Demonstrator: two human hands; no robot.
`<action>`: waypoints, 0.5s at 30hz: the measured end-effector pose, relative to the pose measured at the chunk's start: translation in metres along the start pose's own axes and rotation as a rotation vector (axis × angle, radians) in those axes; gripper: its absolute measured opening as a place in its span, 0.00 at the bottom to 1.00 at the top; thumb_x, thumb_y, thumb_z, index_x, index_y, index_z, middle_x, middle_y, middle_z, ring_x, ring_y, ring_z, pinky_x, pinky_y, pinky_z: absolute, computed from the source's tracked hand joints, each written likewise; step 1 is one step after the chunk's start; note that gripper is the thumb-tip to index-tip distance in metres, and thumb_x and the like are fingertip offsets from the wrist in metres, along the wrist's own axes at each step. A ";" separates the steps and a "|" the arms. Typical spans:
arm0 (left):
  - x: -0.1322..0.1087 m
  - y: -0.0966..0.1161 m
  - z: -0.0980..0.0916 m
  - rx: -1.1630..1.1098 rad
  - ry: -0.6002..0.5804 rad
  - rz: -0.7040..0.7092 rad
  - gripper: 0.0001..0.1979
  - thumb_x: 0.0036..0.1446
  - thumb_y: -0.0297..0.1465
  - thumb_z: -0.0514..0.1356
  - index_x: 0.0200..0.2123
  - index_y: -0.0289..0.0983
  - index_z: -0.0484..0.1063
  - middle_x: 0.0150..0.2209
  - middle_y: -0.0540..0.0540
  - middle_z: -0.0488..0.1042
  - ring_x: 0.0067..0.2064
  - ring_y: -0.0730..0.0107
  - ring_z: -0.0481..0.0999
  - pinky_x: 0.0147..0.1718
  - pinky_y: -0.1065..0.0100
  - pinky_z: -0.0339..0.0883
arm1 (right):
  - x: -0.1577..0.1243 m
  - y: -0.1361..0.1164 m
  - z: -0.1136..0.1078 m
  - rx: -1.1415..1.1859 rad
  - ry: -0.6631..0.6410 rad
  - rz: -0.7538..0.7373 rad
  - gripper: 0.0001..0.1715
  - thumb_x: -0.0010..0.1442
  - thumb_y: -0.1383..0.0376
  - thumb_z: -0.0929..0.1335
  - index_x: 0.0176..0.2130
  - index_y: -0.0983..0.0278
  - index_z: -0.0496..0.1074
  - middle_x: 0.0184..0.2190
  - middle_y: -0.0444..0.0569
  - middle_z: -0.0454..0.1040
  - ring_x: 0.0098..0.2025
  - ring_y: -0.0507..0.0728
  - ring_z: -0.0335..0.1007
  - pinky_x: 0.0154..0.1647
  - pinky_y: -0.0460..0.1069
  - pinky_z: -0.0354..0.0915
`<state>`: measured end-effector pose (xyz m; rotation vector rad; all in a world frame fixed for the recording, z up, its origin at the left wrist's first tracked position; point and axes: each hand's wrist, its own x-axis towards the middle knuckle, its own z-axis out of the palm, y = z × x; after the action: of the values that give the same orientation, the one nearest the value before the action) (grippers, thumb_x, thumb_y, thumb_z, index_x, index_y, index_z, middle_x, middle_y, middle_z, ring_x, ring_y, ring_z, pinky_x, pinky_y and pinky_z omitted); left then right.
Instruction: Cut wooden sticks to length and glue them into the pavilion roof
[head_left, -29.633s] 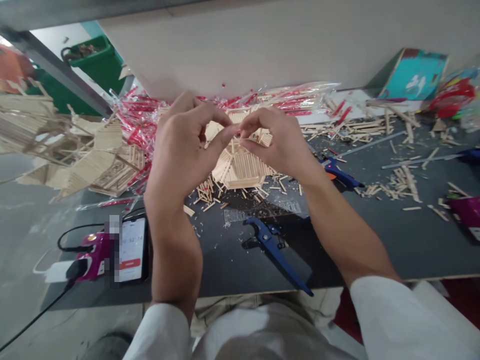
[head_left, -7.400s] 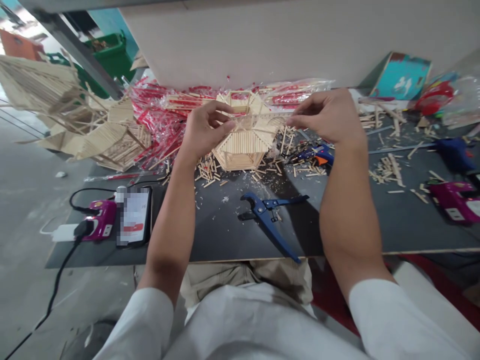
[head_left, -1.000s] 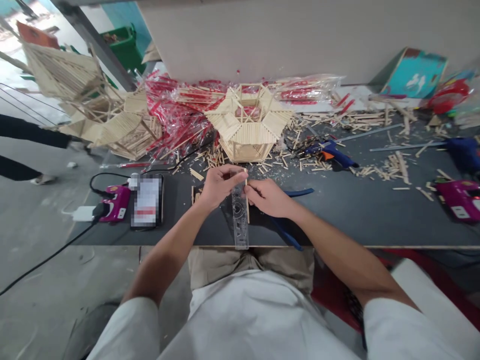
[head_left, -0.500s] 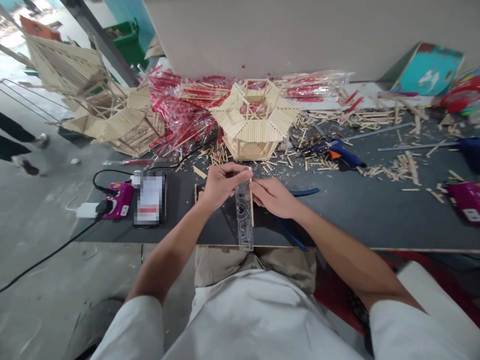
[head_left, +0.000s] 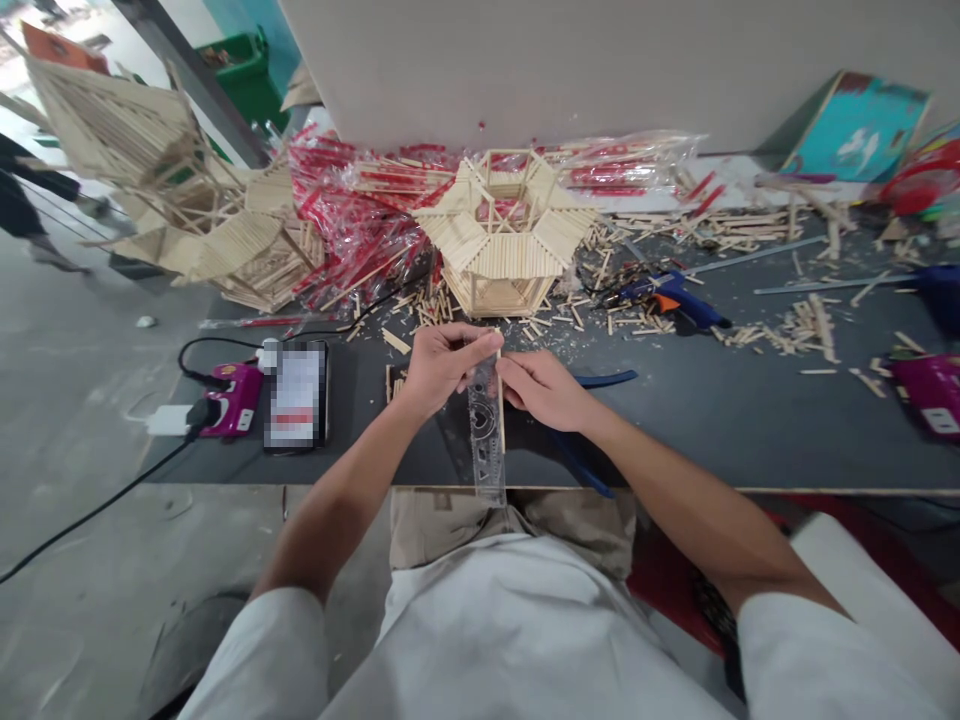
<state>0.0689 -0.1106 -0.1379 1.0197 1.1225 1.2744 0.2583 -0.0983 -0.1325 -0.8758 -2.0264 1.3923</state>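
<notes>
A clear plastic ruler (head_left: 487,440) with cut-out shapes hangs in my left hand (head_left: 448,368), its lower end reaching past the table edge. Along the ruler's right side runs a thin wooden stick (head_left: 502,415). My right hand (head_left: 546,388) pinches that stick below its top, while my left thumb presses near its upper end. Under my right hand lies a tool with blue handles (head_left: 581,465), its head hidden. Beyond both hands stands a hexagonal model house (head_left: 510,258) built of sticks.
At left are a phone (head_left: 295,398) and a purple power strip (head_left: 234,400). A larger stick model (head_left: 225,240) stands behind them. Red plastic wrappers (head_left: 352,215) and stick scraps line the back. A blue glue gun (head_left: 679,297) lies at right. Someone's legs (head_left: 34,215) show far left.
My hands keep hold of the ruler and stick, with hardly any shift between them. The view has moved slightly, and the legs at far left have changed position.
</notes>
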 end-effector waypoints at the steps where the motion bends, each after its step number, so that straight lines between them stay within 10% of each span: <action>1: 0.000 0.000 -0.001 0.002 -0.001 0.008 0.21 0.44 0.46 0.83 0.30 0.36 0.84 0.17 0.55 0.67 0.15 0.83 0.60 0.10 0.77 0.52 | 0.000 0.000 0.001 0.001 -0.003 -0.011 0.31 0.78 0.50 0.60 0.30 0.63 0.73 0.18 0.41 0.67 0.22 0.51 0.62 0.30 0.48 0.59; 15: -0.003 -0.003 -0.004 0.030 -0.014 0.197 0.14 0.49 0.38 0.82 0.28 0.37 0.84 0.23 0.52 0.73 0.17 0.84 0.63 0.13 0.77 0.53 | -0.001 0.002 0.003 -0.006 0.000 -0.157 0.31 0.80 0.48 0.59 0.29 0.60 0.65 0.19 0.40 0.64 0.25 0.51 0.61 0.32 0.48 0.56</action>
<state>0.0655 -0.1140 -0.1418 1.1832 1.0526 1.4073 0.2575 -0.1006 -0.1355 -0.7032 -2.0526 1.3005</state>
